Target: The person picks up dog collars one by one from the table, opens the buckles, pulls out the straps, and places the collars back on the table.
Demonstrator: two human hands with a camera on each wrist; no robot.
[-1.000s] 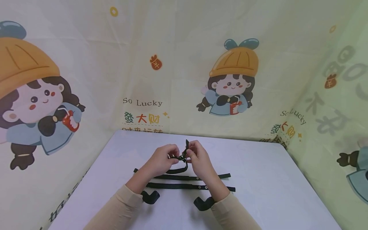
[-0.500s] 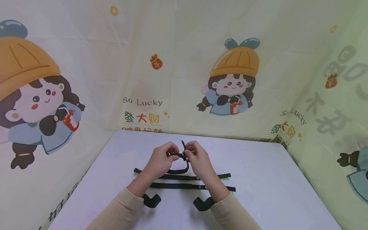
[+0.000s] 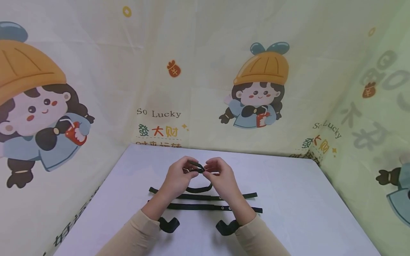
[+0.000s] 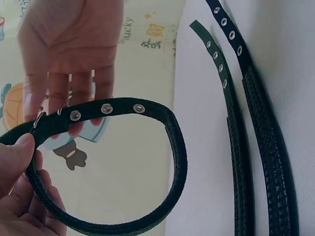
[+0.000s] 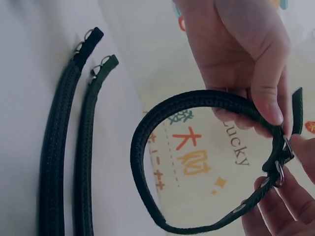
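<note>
A dark pet collar (image 3: 198, 190), bent into a loop and buckled near its end, hangs between my two hands above the table. My left hand (image 3: 179, 176) pinches it beside the metal buckle, thumb on top and fingers curled behind. Opposite, my right hand (image 3: 223, 179) has its thumb and fingers at the buckle (image 5: 285, 147) and the strap next to it. In the left wrist view, metal eyelets (image 4: 107, 108) show along the collar's upper strap. A short free end (image 5: 297, 110) sticks out past the buckle in the right wrist view.
Two more dark collars (image 3: 200, 196) (image 3: 195, 206) lie straight, side by side, on the white table (image 3: 288, 199) below my hands. Black bands (image 3: 169, 225) (image 3: 226, 227) sit at both wrists. A printed cloth backdrop (image 3: 205, 106) surrounds the table.
The collar's free end, upright between my hands earlier, now leans toward my left fingers. Both hands have shifted slightly, and the loop hangs a little higher.
</note>
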